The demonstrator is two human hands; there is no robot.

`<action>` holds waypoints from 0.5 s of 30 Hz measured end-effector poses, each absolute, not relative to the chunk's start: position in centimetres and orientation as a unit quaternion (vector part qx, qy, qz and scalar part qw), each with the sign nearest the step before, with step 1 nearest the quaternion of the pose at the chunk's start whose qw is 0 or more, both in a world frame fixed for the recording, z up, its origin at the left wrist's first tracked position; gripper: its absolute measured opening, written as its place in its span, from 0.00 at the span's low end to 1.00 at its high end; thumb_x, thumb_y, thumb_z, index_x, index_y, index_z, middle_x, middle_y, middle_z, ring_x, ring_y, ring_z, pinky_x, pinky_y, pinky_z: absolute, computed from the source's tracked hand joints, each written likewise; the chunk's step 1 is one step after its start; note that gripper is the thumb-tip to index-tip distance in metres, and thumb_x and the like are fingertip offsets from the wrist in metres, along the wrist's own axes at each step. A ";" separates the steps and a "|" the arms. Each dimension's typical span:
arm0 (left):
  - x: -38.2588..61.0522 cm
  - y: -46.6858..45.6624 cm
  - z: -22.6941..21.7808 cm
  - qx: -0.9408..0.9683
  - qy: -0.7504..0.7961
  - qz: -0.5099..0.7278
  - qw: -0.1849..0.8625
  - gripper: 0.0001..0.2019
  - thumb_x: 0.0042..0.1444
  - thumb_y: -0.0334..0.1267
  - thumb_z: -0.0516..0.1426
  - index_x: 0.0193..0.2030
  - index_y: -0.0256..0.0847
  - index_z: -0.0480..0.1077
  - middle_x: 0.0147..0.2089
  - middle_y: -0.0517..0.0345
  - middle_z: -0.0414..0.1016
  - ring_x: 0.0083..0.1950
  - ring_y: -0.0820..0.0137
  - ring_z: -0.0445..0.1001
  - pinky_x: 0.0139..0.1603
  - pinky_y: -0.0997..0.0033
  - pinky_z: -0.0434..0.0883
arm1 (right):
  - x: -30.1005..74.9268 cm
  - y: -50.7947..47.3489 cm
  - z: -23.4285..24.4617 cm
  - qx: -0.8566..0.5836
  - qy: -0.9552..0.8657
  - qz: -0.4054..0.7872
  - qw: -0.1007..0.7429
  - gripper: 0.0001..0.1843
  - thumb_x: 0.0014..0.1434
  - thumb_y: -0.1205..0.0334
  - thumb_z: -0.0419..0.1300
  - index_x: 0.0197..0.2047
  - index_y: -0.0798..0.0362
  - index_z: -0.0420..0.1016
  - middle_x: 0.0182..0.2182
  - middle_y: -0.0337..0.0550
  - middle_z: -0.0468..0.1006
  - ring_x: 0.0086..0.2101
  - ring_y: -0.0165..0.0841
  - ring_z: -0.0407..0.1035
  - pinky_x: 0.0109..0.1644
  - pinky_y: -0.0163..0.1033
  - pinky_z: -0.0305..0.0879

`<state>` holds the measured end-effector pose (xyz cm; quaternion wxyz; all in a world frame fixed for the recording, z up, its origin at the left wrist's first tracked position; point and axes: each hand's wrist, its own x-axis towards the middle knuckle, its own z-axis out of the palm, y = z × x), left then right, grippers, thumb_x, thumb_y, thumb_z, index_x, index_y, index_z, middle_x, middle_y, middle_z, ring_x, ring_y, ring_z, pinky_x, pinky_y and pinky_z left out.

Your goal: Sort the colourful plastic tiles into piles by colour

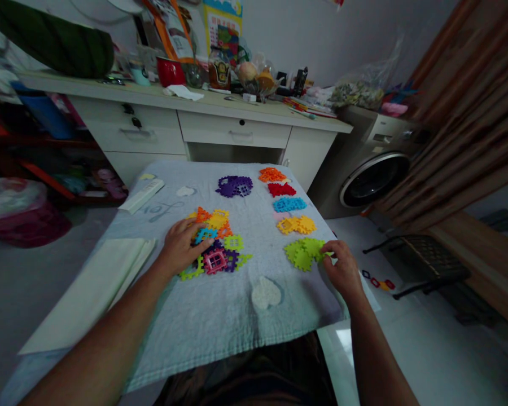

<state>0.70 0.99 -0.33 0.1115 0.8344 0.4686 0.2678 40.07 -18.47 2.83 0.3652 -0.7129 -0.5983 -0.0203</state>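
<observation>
While the left hand [181, 248] lies over a mixed heap [215, 261], the right hand [342, 268] meets the green pieces [303, 252]

Where the cloth-covered table [173, 332] spreads in front of the person, toothed plastic pieces lie sorted by colour on the right and jumbled left of the middle. The left hand is palm down on the near-left side of the heap, fingers stretched over pieces of orange, yellow, blue, purple, pink and green; whether it grips any of them cannot be told. The right hand has its fingers bent at the right edge of the green pieces, touching them; whether it pinches one is not clear.

Beyond the green group, a column runs away from the person: yellow pieces [296, 225], blue pieces [289, 204], red pieces [281, 189] and, farthest, orange pieces [272, 175]. Purple pieces [234, 186] sit apart from these, near the middle of the far side. A pale folded sheet [84, 287] lies along the left edge of the table. Behind stands a white desk [129, 127] bearing a watermelon [68, 48] and a red container [170, 71]; a washing machine [341, 169] stands to its right.
</observation>
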 end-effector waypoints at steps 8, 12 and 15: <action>0.1 1.0 -0.1 0.836 0.473 0.235 0.145 0.33 0.52 0.64 0.54 0.58 0.46 0.68 0.65 0.46 0.60 0.67 0.50 0.57 0.67 0.46 0.55 | 35.5 -14.8 5.8 -0.668 -0.652 0.012 0.357 0.08 0.54 0.69 0.54 0.37 0.50 0.70 0.39 0.46 0.73 0.43 0.39 0.68 0.51 0.46 0.65; -0.9 0.8 -0.2 0.851 0.461 0.178 0.176 0.44 0.43 0.65 0.61 0.65 0.48 0.61 0.71 0.44 0.51 0.71 0.45 0.50 0.68 0.43 0.53 | 31.2 -12.0 7.1 -0.622 -0.726 0.097 0.277 0.08 0.57 0.68 0.57 0.41 0.51 0.72 0.41 0.47 0.75 0.45 0.39 0.69 0.54 0.46 0.63; -1.5 0.6 -0.2 0.864 0.442 0.155 0.186 0.51 0.38 0.65 0.64 0.69 0.51 0.56 0.73 0.45 0.47 0.73 0.44 0.46 0.68 0.44 0.53 | 28.1 -10.0 7.8 -0.582 -0.776 0.146 0.196 0.10 0.59 0.66 0.59 0.45 0.53 0.74 0.43 0.48 0.76 0.46 0.39 0.69 0.54 0.45 0.63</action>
